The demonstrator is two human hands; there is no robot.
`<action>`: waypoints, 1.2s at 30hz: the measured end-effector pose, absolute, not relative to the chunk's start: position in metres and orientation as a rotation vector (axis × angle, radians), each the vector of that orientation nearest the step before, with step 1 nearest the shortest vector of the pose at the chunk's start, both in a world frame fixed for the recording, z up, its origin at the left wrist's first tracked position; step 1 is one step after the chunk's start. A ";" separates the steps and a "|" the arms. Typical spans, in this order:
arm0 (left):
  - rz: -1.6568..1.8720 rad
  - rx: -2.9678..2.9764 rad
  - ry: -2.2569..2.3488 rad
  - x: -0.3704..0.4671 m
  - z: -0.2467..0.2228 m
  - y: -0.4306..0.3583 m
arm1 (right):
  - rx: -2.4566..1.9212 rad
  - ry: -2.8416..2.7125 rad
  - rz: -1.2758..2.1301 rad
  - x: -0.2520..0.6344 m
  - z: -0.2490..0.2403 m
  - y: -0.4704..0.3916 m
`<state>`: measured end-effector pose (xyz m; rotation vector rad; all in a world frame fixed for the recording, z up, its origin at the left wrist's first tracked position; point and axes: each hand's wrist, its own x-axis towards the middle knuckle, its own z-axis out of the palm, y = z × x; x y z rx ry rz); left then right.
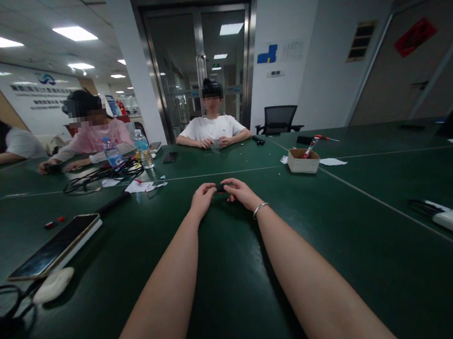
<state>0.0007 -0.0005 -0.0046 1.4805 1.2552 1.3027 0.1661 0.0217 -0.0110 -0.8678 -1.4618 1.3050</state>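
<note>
Fingertips of the left hand [204, 198] and right hand [239, 191] hold a small, dark, hard-looking object [220, 188] between them, narrowly pinched just above a broad, dark green, glossy table [379, 200], in front of the wearer; its details are too small to tell. The likeliest mishap appears to be a drop: only fingertips secure the object, and a slip by either hand could send it skidding across the smooth surface. A loose part, if there is one, could be lost against the dark green, where black shows poorly. The silver metal bangle [260, 209] on the right wrist might also knock the tabletop if that arm dips. By count: two hands, one held object, one bangle; two clear plastic bottles, one blue-tinted [112, 153] and one plain [144, 151], near a tangle of thin black cables [87, 179]; one open, pale cardboard box [303, 163]; one black-screened phone [60, 245]; one rounded white plastic case [54, 285]; three co-workers seated around the table; one black mesh-backed chair [280, 118].
</note>
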 end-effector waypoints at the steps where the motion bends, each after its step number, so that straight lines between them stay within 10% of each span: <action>1: 1.293 1.468 1.256 0.001 -0.004 -0.001 | -0.866 -1.463 1.303 0.166 -0.011 0.022; 36: 1.289 1.456 1.277 0.000 -0.005 0.001 | -0.857 -1.481 1.291 0.166 -0.010 0.020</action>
